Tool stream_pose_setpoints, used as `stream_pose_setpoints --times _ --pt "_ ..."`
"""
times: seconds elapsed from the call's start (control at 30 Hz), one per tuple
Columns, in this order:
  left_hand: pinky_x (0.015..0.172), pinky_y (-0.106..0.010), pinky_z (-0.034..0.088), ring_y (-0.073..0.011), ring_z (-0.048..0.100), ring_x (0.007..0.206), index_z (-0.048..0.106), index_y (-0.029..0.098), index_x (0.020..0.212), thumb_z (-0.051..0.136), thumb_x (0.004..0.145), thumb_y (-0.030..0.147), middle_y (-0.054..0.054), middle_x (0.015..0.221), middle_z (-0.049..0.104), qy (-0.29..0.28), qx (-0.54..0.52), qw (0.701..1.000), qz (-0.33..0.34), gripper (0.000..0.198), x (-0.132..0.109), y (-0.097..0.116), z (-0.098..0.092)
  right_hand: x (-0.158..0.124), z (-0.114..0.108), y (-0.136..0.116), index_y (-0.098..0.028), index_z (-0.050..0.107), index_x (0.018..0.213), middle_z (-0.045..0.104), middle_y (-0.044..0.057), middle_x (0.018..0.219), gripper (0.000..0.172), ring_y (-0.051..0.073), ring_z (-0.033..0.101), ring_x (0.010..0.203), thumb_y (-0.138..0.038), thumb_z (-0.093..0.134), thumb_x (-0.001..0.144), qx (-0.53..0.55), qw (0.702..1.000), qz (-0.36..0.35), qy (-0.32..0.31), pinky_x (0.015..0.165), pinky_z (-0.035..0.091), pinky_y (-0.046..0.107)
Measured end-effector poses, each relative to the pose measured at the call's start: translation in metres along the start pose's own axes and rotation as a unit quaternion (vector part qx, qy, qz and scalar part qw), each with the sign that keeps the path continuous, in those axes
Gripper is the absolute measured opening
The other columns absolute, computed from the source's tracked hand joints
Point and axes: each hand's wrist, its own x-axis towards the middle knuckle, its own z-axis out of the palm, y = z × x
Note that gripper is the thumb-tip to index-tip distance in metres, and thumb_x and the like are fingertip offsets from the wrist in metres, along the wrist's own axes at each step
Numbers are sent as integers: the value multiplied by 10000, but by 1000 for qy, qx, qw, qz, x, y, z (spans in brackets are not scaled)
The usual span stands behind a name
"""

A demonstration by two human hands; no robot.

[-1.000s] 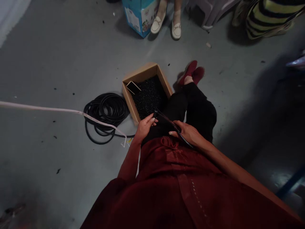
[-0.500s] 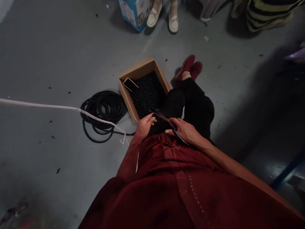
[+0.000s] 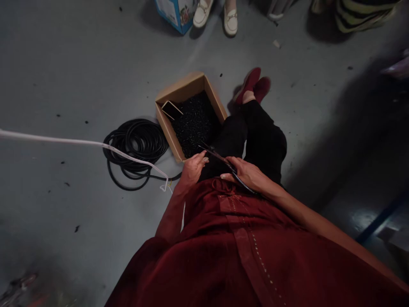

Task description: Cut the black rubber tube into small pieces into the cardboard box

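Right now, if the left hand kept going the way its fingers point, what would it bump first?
Probably the scissors that the right hand holds; their blades lie just past the fingertips of the left hand. Beyond them is the cardboard box. Depth is hard to judge.

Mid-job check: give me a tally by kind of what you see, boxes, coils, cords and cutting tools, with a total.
Boxes: 2, the cardboard box and the blue carton
Coils: 1, the black hose coil
Cords: 1, the white cord
Cutting tools: 1, the scissors in the right hand
Total: 5
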Motion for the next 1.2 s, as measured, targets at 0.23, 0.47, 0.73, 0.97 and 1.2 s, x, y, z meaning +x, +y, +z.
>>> stream_pose_setpoints --times 0.23,0.47,0.73,0.97,1.2 --pt "765 -239 505 -138 642 816 650 133 1142 439 956 283 -79 940 679 -20 45 998 27 319 -3 2 -1 3 1 -2 -175 440 1334 581 146 1138 624 284 568 1043 -608 448 885 -17 1000 -1 -9 855 448 369" --pt "849 -253 483 -162 641 909 665 147 1105 431 959 286 -84 976 677 -41 67 997 17 310 -2 9 -7 12 4 -5 -171 447 1317 567 144 1124 620 279 555 1041 -615 445 884 -16 1000 -3 1 863 438 360" --pt "816 -263 492 -136 626 757 662 140 1142 451 935 305 -73 972 704 -56 -45 996 -56 338 -3 -2 0 13 7 -4 -169 495 1191 584 124 1040 446 236 582 917 -520 384 940 -18 1000 14 -11 793 429 311" --pt "745 -263 470 -138 599 723 702 110 998 527 874 396 -73 855 702 -91 -125 983 -100 358 -6 -21 -4 17 11 3 -176 498 1136 619 122 1042 394 229 598 906 -499 387 940 -26 999 21 -16 757 412 291" --pt "685 -238 438 -106 532 632 688 104 1068 539 855 420 -18 735 647 -74 -144 976 -146 409 -8 -29 9 24 12 4 -195 506 1073 645 108 1004 352 222 611 845 -498 390 936 -51 998 36 -27 689 385 280"
